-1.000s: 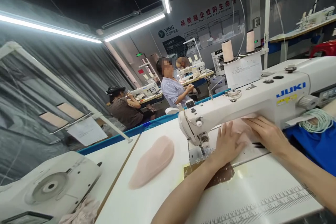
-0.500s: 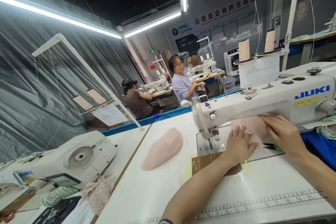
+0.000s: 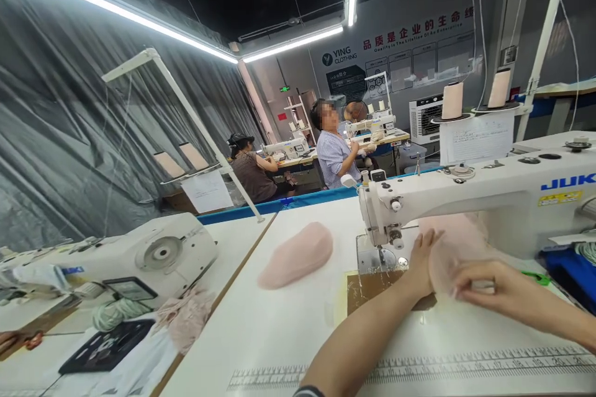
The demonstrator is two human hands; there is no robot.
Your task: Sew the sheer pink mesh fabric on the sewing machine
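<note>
Beneath the arm of a white sewing machine (image 3: pixel 428 192), pale pink sheer fabric (image 3: pixel 459 226) lies on the bed. My left hand (image 3: pixel 423 254) rests on it to the right of the needle, fingers stretched out and partly covered. My right hand (image 3: pixel 487 285) pinches the edge of a thin pink fabric piece (image 3: pixel 442 263), lifted and folded over toward me across my left hand. Left of the machine head, a separate pink fabric piece (image 3: pixel 298 254) with a rounded outline lies flat on the white table (image 3: pixel 288 329).
A printed ruler scale (image 3: pixel 419 363) runs along the table's front. Something green (image 3: pixel 535 277) and blue cloth (image 3: pixel 563 270) lie at right. Another sewing machine (image 3: pixel 153 260) stands left, near crumpled pink cloth (image 3: pixel 186 316). Two people sit at machines beyond; thread cones (image 3: pixel 452 101) stand behind.
My right hand has come toward me from under the machine arm, pulling up a fabric edge over my left hand. The view has shifted slightly left.
</note>
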